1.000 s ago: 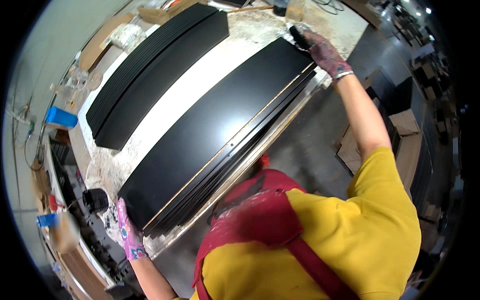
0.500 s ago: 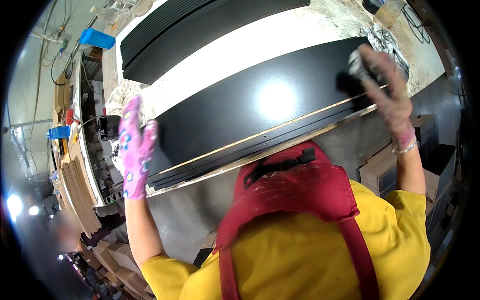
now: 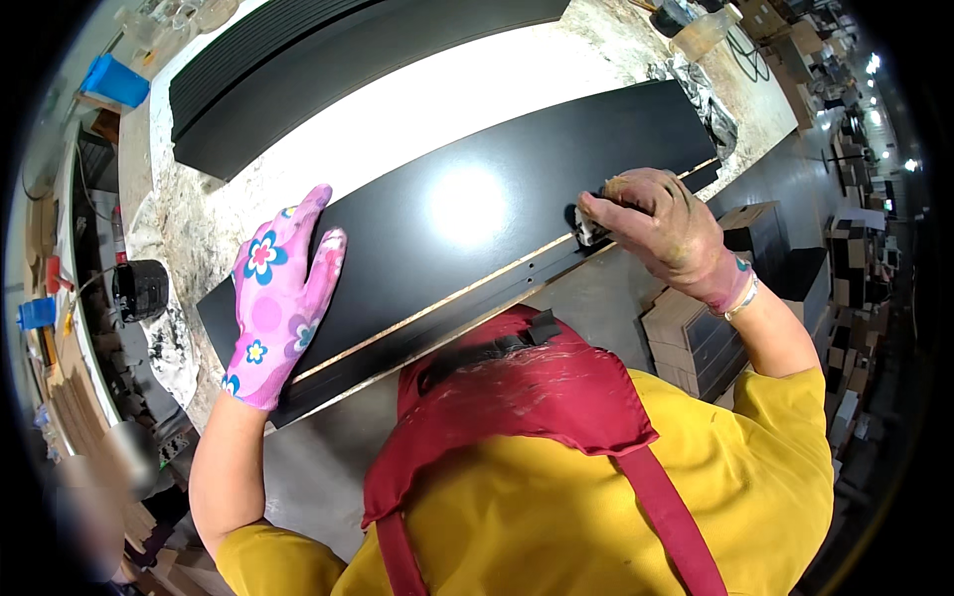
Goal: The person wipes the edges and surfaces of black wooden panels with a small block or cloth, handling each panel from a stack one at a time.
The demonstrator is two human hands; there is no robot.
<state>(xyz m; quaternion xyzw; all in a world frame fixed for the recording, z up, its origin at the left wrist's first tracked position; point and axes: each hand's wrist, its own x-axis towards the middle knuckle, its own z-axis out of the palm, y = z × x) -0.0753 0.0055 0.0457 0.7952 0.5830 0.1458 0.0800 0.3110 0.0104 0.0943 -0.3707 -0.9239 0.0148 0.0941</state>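
Observation:
A long glossy black board (image 3: pixel 388 238) lies across the worktable, with a thin pale unpainted strip along its near edge. At the board's left end, my left hand (image 3: pixel 283 288) rests flat in a pink flowered glove, thumb apart from the fingers. My right hand (image 3: pixel 661 233), in a paint-stained glove, pinches a small wad of cloth (image 3: pixel 588 226), white and blackened. That wad touches the board's near edge, right of the middle; much of it is hidden by my fingers. Beneath the top board, further black edges show, one with two small holes.
Ribbed black boards (image 3: pixel 298 89) are stacked at the far side of the paint-smeared table (image 3: pixel 149 214). A black paint pot (image 3: pixel 141 290) stands at its left edge. Crumpled black-stained plastic (image 3: pixel 704 94) lies beyond the right end. Cardboard boxes (image 3: pixel 691 328) stand below on the right.
My right hand has come down from above the board's right end to its near edge, further left. My left hand has settled onto the left end. The whole view has turned slightly.

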